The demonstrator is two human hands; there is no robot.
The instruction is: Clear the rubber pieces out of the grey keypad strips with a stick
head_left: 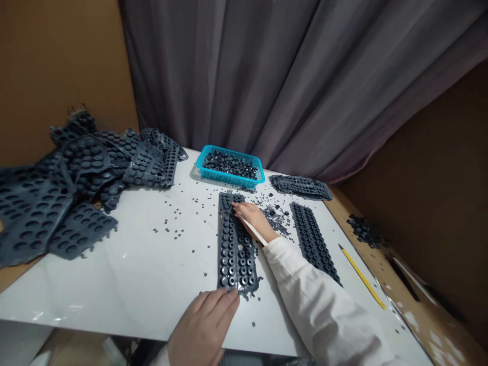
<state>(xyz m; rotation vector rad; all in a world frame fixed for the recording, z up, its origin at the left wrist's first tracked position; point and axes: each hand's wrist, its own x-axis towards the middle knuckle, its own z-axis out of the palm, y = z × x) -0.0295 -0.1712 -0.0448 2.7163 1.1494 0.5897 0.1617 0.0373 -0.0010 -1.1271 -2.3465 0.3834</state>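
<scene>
A dark grey rubber sheet point(224, 244) with rows of round raised parts lies lengthwise in front of me on the white table. My left hand point(206, 317) rests at its near edge, fingers stretched out flat, the tips touching the rubber. Over the far half of the sheet, my right hand point(253, 217) is closed round a thin white pen-like tool point(252, 227). Its tip points down at the raised parts near the far left edge; the exact contact is too small to make out. Small dark discs point(280, 223) are scattered just right of that hand.
Behind the sheet stands a turquoise basket point(231, 179) of small dark rubber pieces. Sheets are heaped point(91, 168) at left. Another sheet point(314, 241) and a stacked bundle point(301, 187) lie at right, beside a yellow pencil-like tool point(362, 277) and a dark pile point(364, 230). A grey curtain point(244, 76) hangs behind.
</scene>
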